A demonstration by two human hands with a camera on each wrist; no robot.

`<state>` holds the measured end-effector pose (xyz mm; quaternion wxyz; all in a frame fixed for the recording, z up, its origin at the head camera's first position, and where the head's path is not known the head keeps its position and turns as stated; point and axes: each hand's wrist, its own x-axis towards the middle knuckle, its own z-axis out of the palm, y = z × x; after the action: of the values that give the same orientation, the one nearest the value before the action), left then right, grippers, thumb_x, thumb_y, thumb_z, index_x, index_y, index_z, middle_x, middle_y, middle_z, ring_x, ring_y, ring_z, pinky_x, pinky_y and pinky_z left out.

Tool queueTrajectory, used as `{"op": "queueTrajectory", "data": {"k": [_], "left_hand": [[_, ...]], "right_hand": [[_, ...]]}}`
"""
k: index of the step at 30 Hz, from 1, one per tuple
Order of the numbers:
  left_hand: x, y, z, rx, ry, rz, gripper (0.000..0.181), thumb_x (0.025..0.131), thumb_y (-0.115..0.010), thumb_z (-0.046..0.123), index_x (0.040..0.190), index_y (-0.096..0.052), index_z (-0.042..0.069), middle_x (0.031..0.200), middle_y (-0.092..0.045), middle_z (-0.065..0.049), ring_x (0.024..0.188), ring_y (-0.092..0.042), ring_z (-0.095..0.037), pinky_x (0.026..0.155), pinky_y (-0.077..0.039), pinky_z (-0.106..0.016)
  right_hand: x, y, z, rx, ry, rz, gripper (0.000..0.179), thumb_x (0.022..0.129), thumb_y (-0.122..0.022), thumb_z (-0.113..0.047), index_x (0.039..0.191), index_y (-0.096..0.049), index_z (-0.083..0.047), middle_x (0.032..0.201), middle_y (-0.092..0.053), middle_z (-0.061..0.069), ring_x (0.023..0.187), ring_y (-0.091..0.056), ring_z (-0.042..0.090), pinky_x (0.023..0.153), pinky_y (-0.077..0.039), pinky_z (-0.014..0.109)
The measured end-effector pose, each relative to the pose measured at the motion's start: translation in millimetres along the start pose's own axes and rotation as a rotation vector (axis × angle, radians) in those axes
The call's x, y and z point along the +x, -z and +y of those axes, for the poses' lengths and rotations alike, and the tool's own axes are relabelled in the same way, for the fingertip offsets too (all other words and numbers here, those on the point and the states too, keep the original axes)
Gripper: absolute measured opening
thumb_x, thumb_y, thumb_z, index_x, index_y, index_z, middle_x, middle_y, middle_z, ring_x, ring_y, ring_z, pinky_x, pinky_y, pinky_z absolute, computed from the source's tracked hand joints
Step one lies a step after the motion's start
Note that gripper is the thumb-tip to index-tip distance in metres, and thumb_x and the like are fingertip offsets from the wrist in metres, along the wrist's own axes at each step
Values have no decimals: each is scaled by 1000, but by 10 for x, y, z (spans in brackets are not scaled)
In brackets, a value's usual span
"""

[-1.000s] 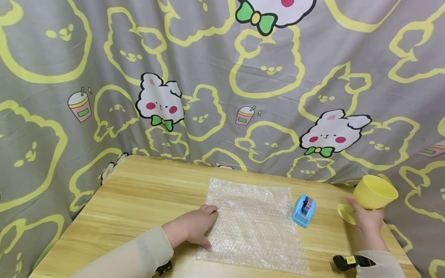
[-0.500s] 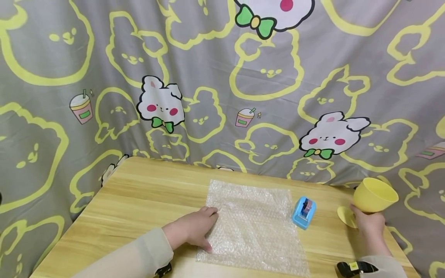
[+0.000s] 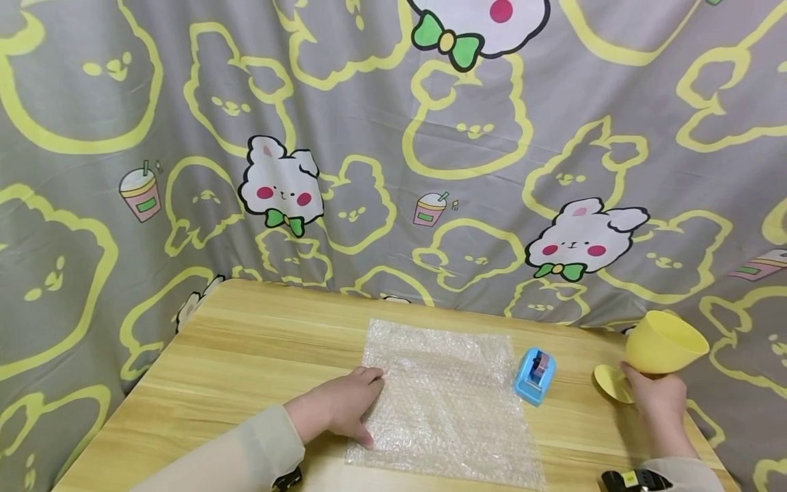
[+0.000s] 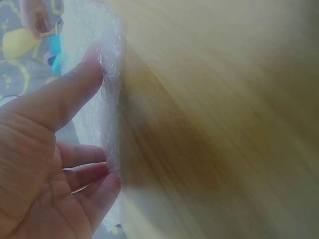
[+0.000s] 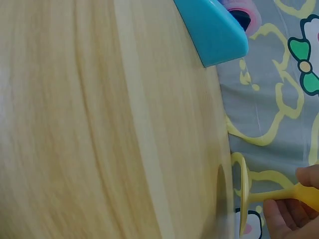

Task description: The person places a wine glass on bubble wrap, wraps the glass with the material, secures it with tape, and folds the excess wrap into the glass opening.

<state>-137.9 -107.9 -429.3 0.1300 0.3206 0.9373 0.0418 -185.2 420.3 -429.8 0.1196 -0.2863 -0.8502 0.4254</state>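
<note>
A yellow goblet (image 3: 664, 344) is held by its stem in my right hand (image 3: 660, 402), at the table's right end. It leans with its bowl to the right, and its round foot faces left; the right wrist view shows the foot (image 5: 243, 199) edge-on beside the table edge. My left hand (image 3: 344, 404) rests at the left edge of a sheet of clear bubble wrap (image 3: 449, 403) lying flat on the table. In the left wrist view, the thumb and fingers of my left hand (image 4: 55, 149) are spread along that edge, their tips touching it.
A blue tape dispenser (image 3: 535, 377) with a pinkish roll stands just right of the bubble wrap. The wooden table (image 3: 246, 348) backs onto a grey cartoon-print curtain (image 3: 381, 137), which also hangs along the left side.
The goblet and my right hand have shifted slightly right, and more of the foot shows as the goblet tilts. My left hand stays on the bubble wrap's edge.
</note>
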Motion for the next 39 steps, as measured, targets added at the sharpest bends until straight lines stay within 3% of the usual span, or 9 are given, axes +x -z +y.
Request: {"op": "queueTrajectory", "data": {"k": [3,5,8,13,16,19,21,28,39], "left_hand": [[-2,-5,-3,-3,-2,-1,104,70,-83,56,147,-44,-2,156,-37,-15,141,-37,-31,114,-37,-35],[0,-12,-7,-7,-2,0,104,70,-83,56,147,-44,-3,156,-37,-15,142,-37,-31,114,-37,-36],[-2,-16,-9,-11,-2,0,104,70,-83,56,147,-44,-3,156,-37,-15,141,-37,-31,114,-37,-36],[-4,-10,-10,-16,-9,-1,104,70,-83,56,147,-44,-2,156,-37,-15,141,-37,-30,114,-37,-36],[-3,-7,-15,-8,-13,1,104,70,-83,57,147,-44,-2,156,-37,-15,141,-37,-30,114,-37,-35],[-3,-9,-19,-6,-13,2,105,70,-83,57,147,-44,-2,156,-37,-15,141,-37,-30,114,-37,-35],[-1,-12,-22,-8,-11,3,105,70,-83,57,147,-44,-2,156,-37,-15,141,-37,-30,114,-37,-35],[1,-15,-27,-9,-12,0,106,70,-83,58,148,-43,-2,156,-37,-15,141,-37,-30,114,-36,-35],[7,1,-19,-19,0,-16,107,70,-83,58,149,-43,-1,157,-35,-15,142,-35,-30,115,-36,-36]], "right_hand": [[-31,13,-11,-33,20,4,63,92,-69,-34,126,-46,14,128,-48,36,107,-54,43,94,-45,47],[-46,25,-25,-44,41,9,65,92,-69,-34,127,-46,16,131,-45,40,116,-47,50,98,-39,55],[-66,46,-49,-70,62,28,62,92,-70,-34,126,-50,13,131,-48,40,116,-50,50,85,-45,43],[-106,82,-98,-88,76,45,57,90,-73,-36,122,-56,8,119,-60,33,103,-60,38,66,-39,23],[-131,105,-123,-82,77,40,53,88,-75,-36,118,-60,5,88,-72,8,77,-63,12,60,-41,17],[-167,125,-148,-46,82,28,46,88,-76,-35,113,-62,2,65,-61,-22,58,-52,-9,56,-42,11],[-201,137,-171,-16,88,20,41,88,-76,-34,110,-62,-1,62,-56,-29,57,-53,-11,55,-43,9],[-333,152,-252,1,155,0,35,88,-76,-36,102,-64,-5,64,-59,-31,58,-59,-10,57,-44,8],[-500,22,-341,-19,244,-19,34,88,-78,-35,96,-67,-4,64,-66,-21,60,-61,-7,58,-44,8]]}}
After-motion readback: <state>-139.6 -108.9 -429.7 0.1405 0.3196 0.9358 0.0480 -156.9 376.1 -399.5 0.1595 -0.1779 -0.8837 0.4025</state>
